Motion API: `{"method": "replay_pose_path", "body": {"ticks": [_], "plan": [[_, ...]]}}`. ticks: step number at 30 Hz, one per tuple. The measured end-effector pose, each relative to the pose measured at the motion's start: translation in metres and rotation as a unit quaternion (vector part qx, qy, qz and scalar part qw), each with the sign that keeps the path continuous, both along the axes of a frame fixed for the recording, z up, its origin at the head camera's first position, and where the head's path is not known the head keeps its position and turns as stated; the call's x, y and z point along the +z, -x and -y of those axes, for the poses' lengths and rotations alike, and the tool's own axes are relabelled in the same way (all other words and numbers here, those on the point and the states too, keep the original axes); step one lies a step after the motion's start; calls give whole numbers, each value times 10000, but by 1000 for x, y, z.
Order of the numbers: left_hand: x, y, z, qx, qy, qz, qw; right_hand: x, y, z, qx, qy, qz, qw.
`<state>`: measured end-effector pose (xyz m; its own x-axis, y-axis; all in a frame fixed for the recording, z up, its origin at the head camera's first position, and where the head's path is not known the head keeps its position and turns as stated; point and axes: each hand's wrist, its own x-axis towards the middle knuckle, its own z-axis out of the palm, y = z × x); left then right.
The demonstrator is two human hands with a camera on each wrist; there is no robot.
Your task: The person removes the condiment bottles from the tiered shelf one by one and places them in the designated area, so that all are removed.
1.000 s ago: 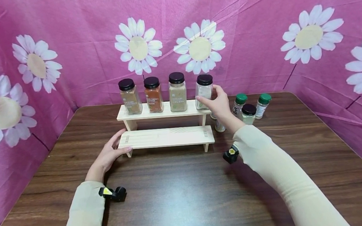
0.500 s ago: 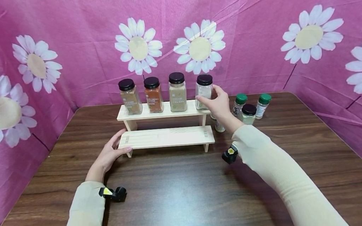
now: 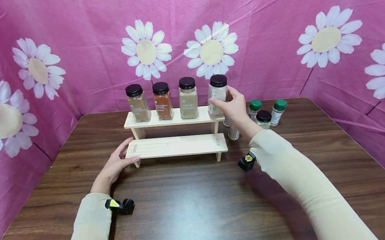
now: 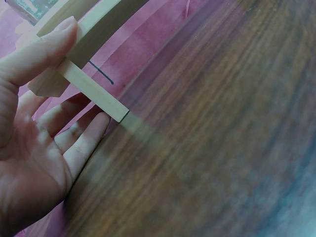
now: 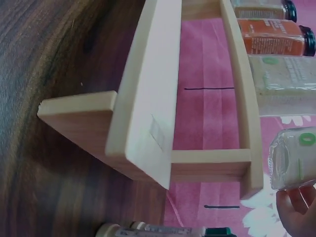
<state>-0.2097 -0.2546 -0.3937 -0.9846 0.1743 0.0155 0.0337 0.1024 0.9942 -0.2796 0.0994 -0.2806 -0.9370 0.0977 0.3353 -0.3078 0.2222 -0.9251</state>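
Note:
A two-step wooden rack (image 3: pixel 177 145) stands mid-table. Three black-capped spice jars (image 3: pixel 162 101) sit on its upper shelf. My right hand (image 3: pixel 225 99) grips a fourth, clear jar (image 3: pixel 217 93) at the shelf's right end, raised slightly off the wood; the right wrist view shows this jar (image 5: pixel 291 158) beside the rack (image 5: pixel 148 98), with my fingertips (image 5: pixel 296 212) below it. My left hand (image 3: pixel 130 151) rests on the lower shelf's left end. In the left wrist view its thumb (image 4: pixel 39 54) lies on the shelf (image 4: pixel 94 94) and the fingers are straight beneath.
Small bottles stand right of the rack: two green-capped (image 3: pixel 254 107) (image 3: pixel 278 111), one black-capped (image 3: pixel 263 119), another (image 3: pixel 233 132) by the rack's leg. Pink flowered cloth (image 3: pixel 273 23) walls the table (image 3: pixel 199 210) at the back and sides.
My right hand has lifted the clear jar a little off the upper shelf. The left hand has stayed where it was.

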Motion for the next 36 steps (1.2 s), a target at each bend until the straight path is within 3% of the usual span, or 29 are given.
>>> {"method": "replay_pose_path", "body": {"ticks": [23,28,31,34,36], "plan": [[-4,1,2,-14,-119,-93,9999,20,-1,-56,-349,-246,-307,9986],[-5,1,2,-15,-165,-129,9998,14,12,-79,-48,300,-569,9979],[-5,1,2,-36,-145,-184,9997,17,10,-89,-64,358,-618,9974],[-5,1,2,-38,-127,-201,9997,28,-5,-92,-327,85,-593,9977],[-6,1,2,-44,-127,-198,9997,30,-7,-98,-403,197,-513,9977]]}}
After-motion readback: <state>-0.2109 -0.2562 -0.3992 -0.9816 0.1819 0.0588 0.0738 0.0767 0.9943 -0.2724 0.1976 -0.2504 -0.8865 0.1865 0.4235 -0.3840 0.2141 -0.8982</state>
